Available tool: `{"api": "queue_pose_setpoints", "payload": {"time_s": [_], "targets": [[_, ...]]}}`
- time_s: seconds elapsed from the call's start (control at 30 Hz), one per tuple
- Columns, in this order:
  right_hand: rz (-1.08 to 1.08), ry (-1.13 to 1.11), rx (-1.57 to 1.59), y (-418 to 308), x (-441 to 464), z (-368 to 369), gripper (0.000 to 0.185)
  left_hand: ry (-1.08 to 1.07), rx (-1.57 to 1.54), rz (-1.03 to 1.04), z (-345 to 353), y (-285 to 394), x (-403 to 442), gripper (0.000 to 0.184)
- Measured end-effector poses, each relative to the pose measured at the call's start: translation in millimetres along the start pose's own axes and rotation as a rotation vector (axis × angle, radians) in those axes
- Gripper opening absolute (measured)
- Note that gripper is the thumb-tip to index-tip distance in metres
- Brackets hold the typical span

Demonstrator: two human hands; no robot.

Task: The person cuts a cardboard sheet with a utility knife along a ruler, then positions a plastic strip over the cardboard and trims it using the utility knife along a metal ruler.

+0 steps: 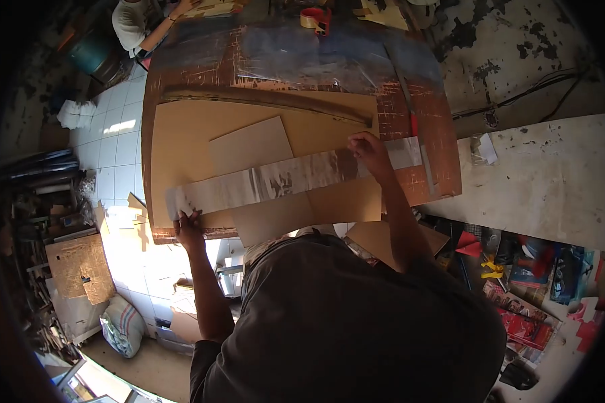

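A long, flat, shiny grey strip [269,180], metal-looking and stained, lies slantwise over a brown cardboard sheet [181,144]. Beneath it a grey board piece [252,142] shows on both sides of the strip. My left hand [189,225] grips the strip's left end at its near edge, fingers closed, the thumb partly hidden. Toward the other end, my right hand [370,149] is closed with bent fingers over the strip's far edge. Whether something small is between those fingers cannot be made out. A dark wooden bar [269,102] rests along the cardboard's far side.
The scratched brown table [444,151] carries a thin metal bar [410,114] at right and a red tape dispenser [319,20] at the back. Another person's arm [165,30] reaches in at the far left. A pale board [544,174] stands right, with packets and tools below.
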State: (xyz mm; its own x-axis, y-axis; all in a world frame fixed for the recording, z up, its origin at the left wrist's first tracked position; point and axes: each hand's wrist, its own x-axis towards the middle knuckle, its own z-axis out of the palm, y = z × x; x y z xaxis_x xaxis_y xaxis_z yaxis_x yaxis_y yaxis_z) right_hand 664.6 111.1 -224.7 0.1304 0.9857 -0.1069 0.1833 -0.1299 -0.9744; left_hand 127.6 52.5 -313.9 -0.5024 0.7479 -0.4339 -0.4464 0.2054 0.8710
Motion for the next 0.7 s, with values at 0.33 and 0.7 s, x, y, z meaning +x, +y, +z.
{"api": "queue_pose_setpoints", "payload": {"time_s": [0.33,0.7], "targets": [[0.14,0.583,-1.057,69,44,-197,0.032,0.169,0.05,-0.007,-12,9,20,0.024],[0.099,0.573,-0.911,68,59,-228,0.032,0.207,0.613,0.222,-10,48,14,0.031]]}}
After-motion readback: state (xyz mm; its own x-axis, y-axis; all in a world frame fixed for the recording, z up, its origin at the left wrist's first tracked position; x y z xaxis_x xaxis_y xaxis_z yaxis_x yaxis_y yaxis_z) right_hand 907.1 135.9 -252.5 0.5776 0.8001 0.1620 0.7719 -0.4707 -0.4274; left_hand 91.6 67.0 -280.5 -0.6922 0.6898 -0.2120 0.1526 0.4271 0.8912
